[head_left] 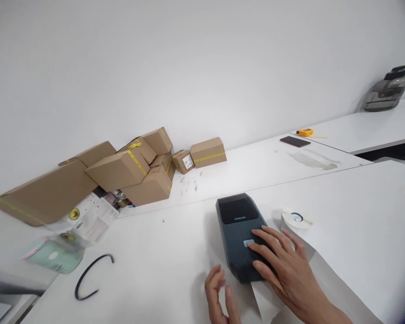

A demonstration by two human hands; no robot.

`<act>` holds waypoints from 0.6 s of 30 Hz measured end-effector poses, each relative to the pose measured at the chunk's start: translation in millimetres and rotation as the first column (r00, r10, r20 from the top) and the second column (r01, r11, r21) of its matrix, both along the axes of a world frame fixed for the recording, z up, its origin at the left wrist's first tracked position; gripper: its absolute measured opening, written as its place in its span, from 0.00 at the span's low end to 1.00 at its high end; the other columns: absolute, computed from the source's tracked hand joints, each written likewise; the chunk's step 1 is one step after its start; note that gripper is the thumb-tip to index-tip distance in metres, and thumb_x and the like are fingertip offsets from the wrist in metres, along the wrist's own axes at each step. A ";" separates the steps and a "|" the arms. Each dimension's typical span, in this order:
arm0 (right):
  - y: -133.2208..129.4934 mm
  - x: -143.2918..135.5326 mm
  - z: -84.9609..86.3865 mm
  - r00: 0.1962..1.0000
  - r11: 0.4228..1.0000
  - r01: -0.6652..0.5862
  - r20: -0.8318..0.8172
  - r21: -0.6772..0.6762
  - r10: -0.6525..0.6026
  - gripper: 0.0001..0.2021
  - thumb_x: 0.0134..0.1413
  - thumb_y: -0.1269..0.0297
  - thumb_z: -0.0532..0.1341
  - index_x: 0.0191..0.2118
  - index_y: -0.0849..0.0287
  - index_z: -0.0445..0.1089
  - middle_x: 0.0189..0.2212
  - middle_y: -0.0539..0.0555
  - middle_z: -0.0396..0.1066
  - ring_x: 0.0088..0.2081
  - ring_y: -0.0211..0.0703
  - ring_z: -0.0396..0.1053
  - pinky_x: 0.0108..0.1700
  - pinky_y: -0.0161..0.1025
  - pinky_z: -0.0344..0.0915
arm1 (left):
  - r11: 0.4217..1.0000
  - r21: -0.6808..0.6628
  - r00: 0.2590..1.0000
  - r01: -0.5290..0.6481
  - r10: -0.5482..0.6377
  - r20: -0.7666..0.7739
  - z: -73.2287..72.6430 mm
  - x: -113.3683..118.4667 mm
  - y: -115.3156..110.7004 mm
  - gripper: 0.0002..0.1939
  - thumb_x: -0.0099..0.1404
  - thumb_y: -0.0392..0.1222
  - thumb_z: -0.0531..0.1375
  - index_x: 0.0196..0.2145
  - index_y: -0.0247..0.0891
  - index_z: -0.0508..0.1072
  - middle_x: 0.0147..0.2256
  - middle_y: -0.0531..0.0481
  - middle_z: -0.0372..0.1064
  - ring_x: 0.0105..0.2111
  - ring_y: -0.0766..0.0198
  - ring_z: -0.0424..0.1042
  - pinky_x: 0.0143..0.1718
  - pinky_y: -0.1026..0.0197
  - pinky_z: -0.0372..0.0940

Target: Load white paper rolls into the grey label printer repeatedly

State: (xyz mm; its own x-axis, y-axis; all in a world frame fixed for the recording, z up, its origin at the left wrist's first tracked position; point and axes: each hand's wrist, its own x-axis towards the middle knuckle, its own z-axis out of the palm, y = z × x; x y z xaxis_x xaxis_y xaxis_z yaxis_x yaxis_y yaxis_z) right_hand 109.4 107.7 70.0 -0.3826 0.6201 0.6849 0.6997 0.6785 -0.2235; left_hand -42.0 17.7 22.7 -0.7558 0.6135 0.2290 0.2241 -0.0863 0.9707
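A dark blue-grey device [234,231] with a black glossy panel and a light blue button stands on the white table. My right hand [283,265] lies over its right side with the fingers spread, one fingertip at the button. My left hand [221,294] is just left of the device's near end, fingers apart and slightly curled, with nothing in it. A roll of white tape or labels [292,219] lies to the right of the device. White paper [334,274] extends beneath and beside my right forearm.
Cardboard boxes [148,184] are piled at the back left, near white avocado-printed packages [96,220] and a mint-green container [59,257]. A black curved band [79,281] lies front left. Further right are a phone [294,141], an orange tape measure [304,132] and a dark bottle [386,93].
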 end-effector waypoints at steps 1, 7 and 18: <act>0.9 0.3 -0.5 1.000 1.000 -0.011 -0.010 -0.019 0.011 0.11 0.63 0.57 0.58 0.48 0.46 0.72 0.54 0.51 0.73 0.58 0.55 0.65 0.59 0.56 0.49 | 0.999 0.034 1.000 0.014 -0.013 -0.015 4.4 2.6 5.3 0.24 0.66 0.61 0.55 0.47 0.40 0.73 0.56 0.40 0.68 0.57 0.52 0.66 0.54 0.55 0.63; -7.8 15.8 -32.7 0.954 0.945 -0.154 -0.292 -0.287 0.067 0.21 0.68 0.53 0.49 0.64 0.44 0.61 0.69 0.51 0.53 0.66 0.54 0.58 0.55 0.49 0.69 | 0.971 -0.011 0.960 0.237 -0.233 0.153 16.2 16.3 20.8 0.29 0.71 0.56 0.49 0.63 0.38 0.61 0.66 0.40 0.55 0.67 0.53 0.54 0.63 0.57 0.57; 20.8 15.2 35.5 0.919 0.933 -0.226 -0.379 -0.279 0.109 0.28 0.70 0.48 0.42 0.71 0.44 0.44 0.72 0.53 0.43 0.70 0.55 0.47 0.65 0.55 0.59 | 0.951 0.126 0.956 0.282 -0.290 0.052 79.9 -8.0 56.0 0.28 0.72 0.56 0.47 0.64 0.39 0.58 0.63 0.40 0.62 0.64 0.56 0.61 0.61 0.58 0.59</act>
